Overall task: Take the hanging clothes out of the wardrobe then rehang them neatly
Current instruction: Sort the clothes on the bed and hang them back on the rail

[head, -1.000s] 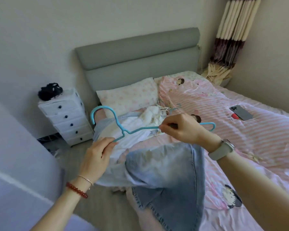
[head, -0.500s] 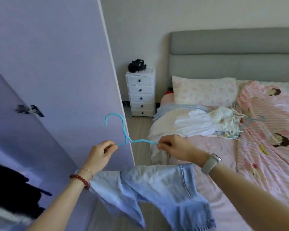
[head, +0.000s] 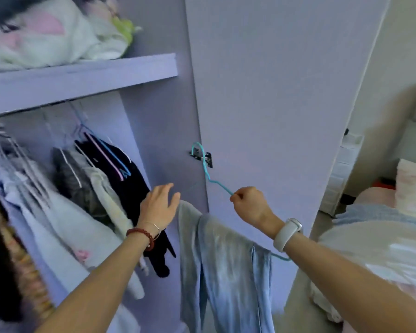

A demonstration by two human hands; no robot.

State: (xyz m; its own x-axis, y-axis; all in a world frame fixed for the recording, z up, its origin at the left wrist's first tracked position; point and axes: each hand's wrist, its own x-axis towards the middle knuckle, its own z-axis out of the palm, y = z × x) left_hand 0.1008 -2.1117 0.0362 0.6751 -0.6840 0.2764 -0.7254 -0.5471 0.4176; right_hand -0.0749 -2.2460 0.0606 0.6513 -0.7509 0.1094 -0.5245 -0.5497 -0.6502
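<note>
A lilac wardrobe (head: 274, 92) fills most of the view, its door panel standing open toward the right. Inside, on the left, a shelf (head: 82, 78) carries a heap of pale folded bedding (head: 46, 37). Below the shelf, hanging clothes (head: 94, 183) crowd together: pale garments at far left, grey and cream ones in the middle, a black one at the right end with pink and blue hangers lying against it. At far right, part of a bed (head: 382, 236) with pale covers and a pink pillow shows. Light blue jeans (head: 226, 272) hang folded over the bar of a turquoise hanger (head: 208, 171), in front of the wardrobe door's edge, to the right of the hanging clothes. The right hand (head: 250, 205), a white watch on its wrist, is pinched closed on the hanger's sloping arm just below the hook. The left hand (head: 160, 205), wearing a red bead bracelet, is open with fingers spread, holding nothing, beside the jeans' upper left edge.
</note>
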